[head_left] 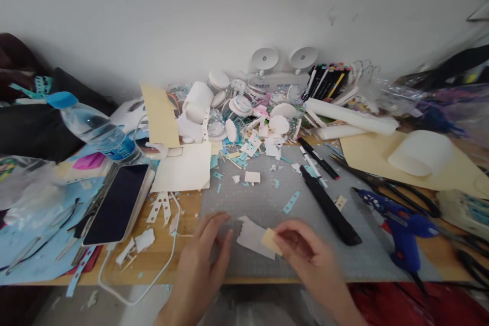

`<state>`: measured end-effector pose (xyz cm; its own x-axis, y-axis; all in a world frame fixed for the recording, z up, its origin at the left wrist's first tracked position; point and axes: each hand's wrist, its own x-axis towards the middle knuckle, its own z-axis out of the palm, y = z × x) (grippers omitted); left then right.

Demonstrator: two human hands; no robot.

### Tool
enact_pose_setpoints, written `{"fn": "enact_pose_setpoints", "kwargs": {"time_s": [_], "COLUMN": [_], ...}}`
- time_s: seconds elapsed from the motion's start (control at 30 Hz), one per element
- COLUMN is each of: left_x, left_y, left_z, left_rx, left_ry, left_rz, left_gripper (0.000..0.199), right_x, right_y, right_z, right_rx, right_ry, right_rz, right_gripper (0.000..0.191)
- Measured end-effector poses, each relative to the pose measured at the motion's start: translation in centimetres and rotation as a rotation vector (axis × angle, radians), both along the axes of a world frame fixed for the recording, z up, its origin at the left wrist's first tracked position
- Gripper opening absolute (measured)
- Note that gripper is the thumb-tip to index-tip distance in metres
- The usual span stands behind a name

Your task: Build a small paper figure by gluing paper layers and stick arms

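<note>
Between finger and thumb, my right hand (305, 249) pinches a small pale yellow paper piece (270, 241) over the grey cutting mat (252, 206). A torn whitish paper scrap (254, 237) lies beneath and to the left of that piece. My left hand (210, 244) rests at the mat's front left edge with fingers apart and nothing between them. A small cream rectangle (252, 177) and a blue punched strip (291, 202) lie farther back on the mat.
A black cutter (330, 206), pens (319, 158), scissors (385, 183) and a blue glue gun (401, 229) lie right. At left are a phone (116, 204), its white cable (170, 254) and a water bottle (95, 130). Craft pieces (240, 107) are heaped behind.
</note>
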<state>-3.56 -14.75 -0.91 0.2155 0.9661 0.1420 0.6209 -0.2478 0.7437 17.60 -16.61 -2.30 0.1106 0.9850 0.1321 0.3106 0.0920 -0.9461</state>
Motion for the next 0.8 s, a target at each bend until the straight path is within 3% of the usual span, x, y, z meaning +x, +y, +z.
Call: {"fn": "enact_pose_setpoints", "kwargs": {"time_s": [0.1,0.33,0.63,0.8], "left_x": [-1.1,-0.5,0.3,0.0], "left_y": [-0.3,-2.5,-3.2,-2.5], "left_z": [0.2,-0.8,-1.1,-0.8], "left_rx": [0.163,0.352,0.369,0.3], "left_ry": [0.055,0.177,0.406,0.468], "left_rz": [-0.061,-0.361,-0.319,-0.368], "left_gripper": [0.023,0.036,0.038,0.043], "right_x": [-1.1,-1.3,0.1,2.9], "right_y": [0.5,1.0,0.2,-1.2], "right_z": [-0.9,-2.1,-1.8,-1.3], "right_rx": [-0.006,0.074,0.171,0.296], "right_ry": [-0.176,-0.332,-0.381,-0.631], "right_rz": [0.129,0.115,0.121,0.296], "right_gripper": [0.012,0.013,0.012,0.028]}}
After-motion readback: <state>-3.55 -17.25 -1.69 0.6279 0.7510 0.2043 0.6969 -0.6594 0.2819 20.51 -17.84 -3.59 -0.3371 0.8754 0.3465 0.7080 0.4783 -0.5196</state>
